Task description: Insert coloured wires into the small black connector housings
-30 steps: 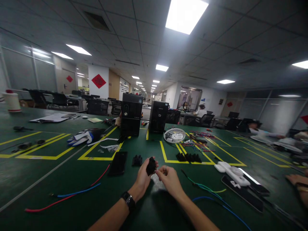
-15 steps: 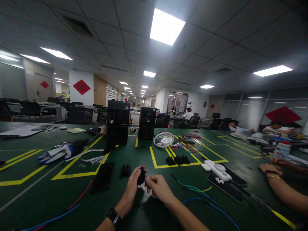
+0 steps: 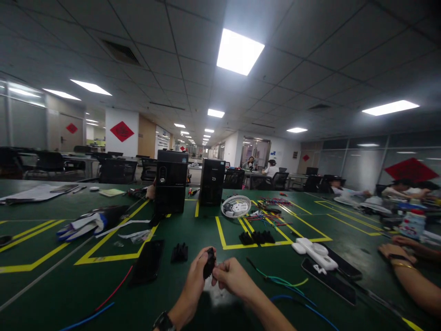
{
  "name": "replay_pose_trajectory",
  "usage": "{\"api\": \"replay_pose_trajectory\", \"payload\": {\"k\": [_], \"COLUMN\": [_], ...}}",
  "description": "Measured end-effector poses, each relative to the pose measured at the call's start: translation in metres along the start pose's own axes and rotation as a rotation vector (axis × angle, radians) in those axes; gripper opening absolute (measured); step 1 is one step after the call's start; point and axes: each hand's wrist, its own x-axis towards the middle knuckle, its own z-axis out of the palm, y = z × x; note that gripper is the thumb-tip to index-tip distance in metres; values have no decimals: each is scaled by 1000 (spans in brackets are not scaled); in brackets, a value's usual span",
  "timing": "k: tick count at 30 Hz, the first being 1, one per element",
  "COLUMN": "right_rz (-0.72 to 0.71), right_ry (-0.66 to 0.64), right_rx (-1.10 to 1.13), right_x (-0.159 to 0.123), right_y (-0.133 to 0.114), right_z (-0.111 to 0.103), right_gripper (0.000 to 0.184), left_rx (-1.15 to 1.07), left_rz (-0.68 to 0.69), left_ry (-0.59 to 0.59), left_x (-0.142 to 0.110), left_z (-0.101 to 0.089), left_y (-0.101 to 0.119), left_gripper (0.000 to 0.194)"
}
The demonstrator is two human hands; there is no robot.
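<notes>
My left hand [image 3: 195,285] is closed round a small black plastic part [image 3: 208,263], held upright just above the green table [image 3: 62,285]. Directly to its right, my right hand [image 3: 231,279] pinches the part's lower edge with curled fingers. A watch sits on my left wrist [image 3: 164,321]. A similar black part [image 3: 179,253] lies on the table just beyond my left hand, beside a black phone [image 3: 148,261]. Red and blue wires [image 3: 103,303] trail off to the left; green and blue wires [image 3: 285,281] lie to the right.
Two black computer cases [image 3: 171,181] stand further back, with a white fan grille [image 3: 236,206], several black parts [image 3: 257,237] and a white device [image 3: 313,248] near yellow tape lines. Gloves [image 3: 84,223] lie at left. Another person's forearm [image 3: 409,273] rests at right.
The view has swung right and tipped up slightly. My hands have kept hold of the black part and drawn lower in the picture. The other person's forearm now shows at right.
</notes>
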Motion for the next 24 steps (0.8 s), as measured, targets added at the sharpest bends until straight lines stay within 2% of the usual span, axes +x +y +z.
{"api": "replay_pose_trajectory", "payload": {"k": [5,8,12,15,17,20,22,24], "right_rz": [-52,-19,-49,-162,-214,-200,-172,-187], "right_ry": [-9,-31,43,83,125,206,261,322], "right_rx": [48,15,-149,-305,-406,-621,-696,-664], "right_x": [0,0,4,2,-4,-19,-27,-27], "right_y": [16,17,-5,-20,-16,2,4,-13], "right_z": [13,13,4,4,11,21,18,12], "right_gripper": [53,50,41,37,36,34,34,37], "left_rx": [31,120,166,21,-131,-315,-316,-261], "left_rz": [37,63,142,81,29,95,131,62], "left_ry": [35,20,70,141,212,408,514,469], "left_x": [-1,3,13,18,21,29,33,33], "left_z": [5,-2,-13,-12,-12,-22,-32,-34], "left_y": [1,2,-6,-10,-4,12,18,11], "left_gripper": [42,42,40,40,33,17,14,15]}}
